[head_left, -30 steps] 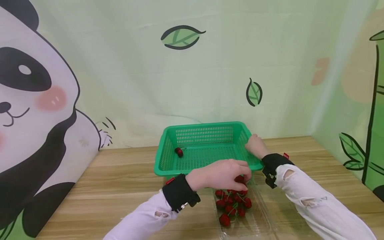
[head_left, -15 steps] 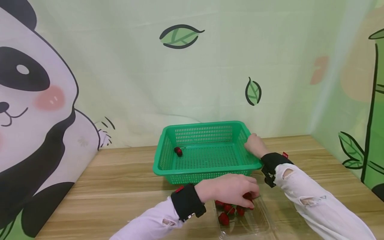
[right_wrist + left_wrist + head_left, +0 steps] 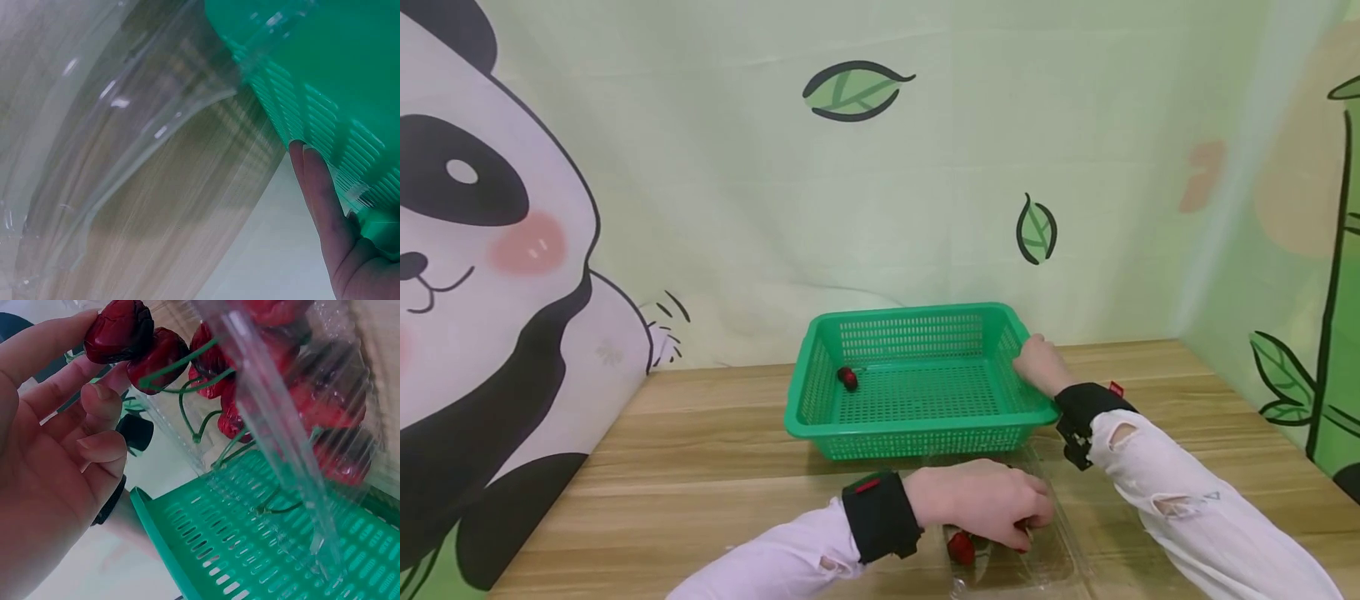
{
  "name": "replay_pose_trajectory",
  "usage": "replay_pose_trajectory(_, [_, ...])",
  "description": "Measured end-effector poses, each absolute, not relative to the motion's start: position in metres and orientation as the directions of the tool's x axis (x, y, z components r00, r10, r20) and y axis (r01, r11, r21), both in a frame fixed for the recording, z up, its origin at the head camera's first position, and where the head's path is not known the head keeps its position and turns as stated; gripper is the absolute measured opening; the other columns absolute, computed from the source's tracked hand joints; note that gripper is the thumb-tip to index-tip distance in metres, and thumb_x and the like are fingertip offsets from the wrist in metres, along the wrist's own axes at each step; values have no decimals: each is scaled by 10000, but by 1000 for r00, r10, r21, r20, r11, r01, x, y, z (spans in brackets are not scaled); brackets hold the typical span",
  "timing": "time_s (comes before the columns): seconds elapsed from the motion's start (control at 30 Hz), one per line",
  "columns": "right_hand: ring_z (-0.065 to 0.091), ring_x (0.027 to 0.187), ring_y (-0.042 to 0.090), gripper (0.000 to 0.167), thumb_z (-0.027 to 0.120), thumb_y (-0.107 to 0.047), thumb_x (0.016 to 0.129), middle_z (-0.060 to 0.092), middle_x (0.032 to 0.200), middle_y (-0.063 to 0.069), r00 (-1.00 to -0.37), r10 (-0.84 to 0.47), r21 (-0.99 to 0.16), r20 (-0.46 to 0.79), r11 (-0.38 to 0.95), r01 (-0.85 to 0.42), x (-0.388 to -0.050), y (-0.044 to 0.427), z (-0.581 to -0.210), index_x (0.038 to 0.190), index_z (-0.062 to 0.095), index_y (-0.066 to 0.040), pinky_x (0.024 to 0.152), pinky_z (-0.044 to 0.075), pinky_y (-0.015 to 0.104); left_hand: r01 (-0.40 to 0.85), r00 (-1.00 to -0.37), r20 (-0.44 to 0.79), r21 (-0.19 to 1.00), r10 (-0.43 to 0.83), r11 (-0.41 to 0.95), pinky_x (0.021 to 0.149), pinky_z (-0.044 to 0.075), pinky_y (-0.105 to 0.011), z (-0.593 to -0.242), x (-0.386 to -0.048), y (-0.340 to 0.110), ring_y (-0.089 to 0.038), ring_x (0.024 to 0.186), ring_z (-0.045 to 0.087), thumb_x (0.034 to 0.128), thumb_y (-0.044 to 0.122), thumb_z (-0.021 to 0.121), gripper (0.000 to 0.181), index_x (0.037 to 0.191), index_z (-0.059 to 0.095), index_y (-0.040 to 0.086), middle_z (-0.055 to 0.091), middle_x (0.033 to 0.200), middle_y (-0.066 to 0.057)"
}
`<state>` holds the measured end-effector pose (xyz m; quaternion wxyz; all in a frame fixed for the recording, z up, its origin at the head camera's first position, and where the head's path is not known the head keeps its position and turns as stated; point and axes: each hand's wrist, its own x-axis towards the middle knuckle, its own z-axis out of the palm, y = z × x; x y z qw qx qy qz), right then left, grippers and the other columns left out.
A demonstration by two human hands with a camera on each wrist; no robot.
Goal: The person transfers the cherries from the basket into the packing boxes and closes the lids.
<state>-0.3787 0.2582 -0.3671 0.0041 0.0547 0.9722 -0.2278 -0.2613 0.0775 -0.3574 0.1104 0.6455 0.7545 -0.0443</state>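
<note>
A clear plastic container (image 3: 1060, 567) lies in front of the green basket (image 3: 917, 427), with cherries (image 3: 960, 547) in it. My left hand (image 3: 981, 500) reaches down into the container with bent fingers, hiding most of the fruit. Close up in the left wrist view, its fingertips pinch a dark red cherry (image 3: 119, 331) beside others with green stems; the thumb's exact contact is hard to see. With my right hand (image 3: 1041, 367) I grip the basket's right rim, and in the right wrist view fingers (image 3: 319, 187) lie along its outer slotted wall.
Two cherries (image 3: 847, 379) sit at the left inside the basket. Under everything is a wood-grain table (image 3: 715, 458). Behind it hangs a pale green cloth (image 3: 737, 208) printed with a panda, leaves and bamboo.
My left hand has moved from the container's far end toward its near end and slightly right, lower over the cherries. My right hand and the basket have stayed in place.
</note>
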Motion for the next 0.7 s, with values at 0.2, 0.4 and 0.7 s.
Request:
replay_pose_trajectory(0.2, [470, 763, 271, 514, 401, -38, 1006, 571, 1110, 407, -992, 113, -450, -52, 884, 124, -379, 258, -366, 1337, 289, 340, 656, 413, 310, 990, -143, -271, -21, 952, 143, 614, 301, -118, -364, -257, 82, 0, 702, 437, 997, 263, 705, 111, 956, 642, 182, 548, 975, 83])
replay_pose_trajectory(0.4, [472, 764, 274, 509, 413, -43, 1003, 572, 1097, 400, -992, 113, -437, -48, 891, 123, -379, 258, -366, 1322, 305, 339, 654, 417, 312, 991, -130, -304, -14, 944, 132, 590, 261, -141, -367, -254, 83, -23, 678, 386, 999, 197, 693, 47, 983, 654, 175, 528, 965, 79])
replay_pose_trajectory(0.7, [464, 759, 270, 506, 409, -33, 990, 563, 1097, 386, -993, 107, -439, -45, 891, 116, -380, 258, -365, 1317, 314, 341, 647, 411, 306, 992, -126, -321, -71, 939, 109, 578, 248, -164, -372, -249, 86, -15, 662, 392, 993, 194, 701, 23, 1000, 695, 215, 623, 1030, 85])
